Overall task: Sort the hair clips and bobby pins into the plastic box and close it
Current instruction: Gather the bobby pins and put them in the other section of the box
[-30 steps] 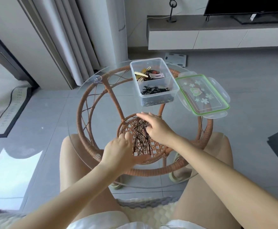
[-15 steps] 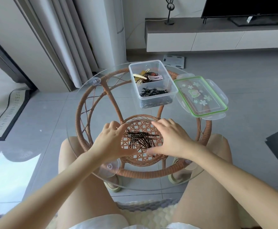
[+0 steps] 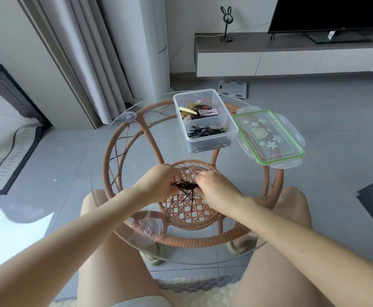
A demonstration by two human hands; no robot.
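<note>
While a black bunch of pins point(image 3: 184, 185) sits gathered between both hands above the glass top point(image 3: 105, 165), several loose pins point(image 3: 184, 201) hang or lie below the bunch, over the woven rattan disc point(image 3: 192, 216) seen through the glass. Whether the bunch is lifted clear of the glass cannot be told. Left hand point(image 3: 159, 182) is curled, fingers pressed together against the left end of the bunch. Right hand point(image 3: 214, 189) is curled likewise, fingertips pinching the right end; both hands are in contact with the pins and nearly touch each other.

Box point(image 3: 204, 120) stands further back on the glass, right of centre, open and upright. It is clear plastic with a divider. Near compartment holds a heap of black pins point(image 3: 205, 131). Far compartment holds clips point(image 3: 197, 110) in cream, yellow, brown and pale pink. Lid point(image 3: 269, 136) lies flat on the glass just beside the box, to its right, apart from it; it is clear with a green seal, flower print and four side latches.

Table is a round glass sheet on a rattan frame point(image 3: 276, 191), with suction cups point(image 3: 146, 231) visible under the glass at near left and far left. Person's bare knees flank the table's near edge. Floor is grey tile. A scale point(image 3: 233, 88) lies on the floor behind the table. Curtains point(image 3: 88, 63) hang at left.
</note>
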